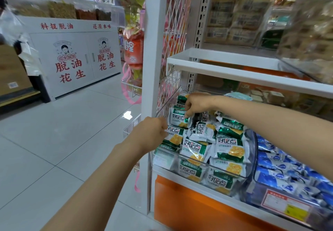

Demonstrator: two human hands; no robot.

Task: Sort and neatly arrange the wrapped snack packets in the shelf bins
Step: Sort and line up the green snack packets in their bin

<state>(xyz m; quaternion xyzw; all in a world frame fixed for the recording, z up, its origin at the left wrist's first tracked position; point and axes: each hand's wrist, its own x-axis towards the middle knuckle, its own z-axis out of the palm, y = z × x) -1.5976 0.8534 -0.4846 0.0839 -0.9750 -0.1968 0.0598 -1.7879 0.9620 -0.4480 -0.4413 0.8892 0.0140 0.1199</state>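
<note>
A clear plastic bin (250, 160) on the lower shelf holds several green-and-white snack packets (228, 148) in a loose heap. My left hand (153, 131) is at the bin's left edge, its curled fingers pinching the end of a green-and-white packet (173, 135). My right hand (195, 103) reaches over the back of the heap, fingers pointing down and pinching another green-and-white packet (178, 118). A neighbouring clear bin on the right holds several blue-and-white packets (281, 173).
A white shelf board (234, 68) hangs just above the bins. A white upright post (153, 41) and a wire mesh side panel (173, 32) stand at the left. An orange panel (189, 203) lies under the bin. A white display cabinet (75, 58) stands across the tiled floor.
</note>
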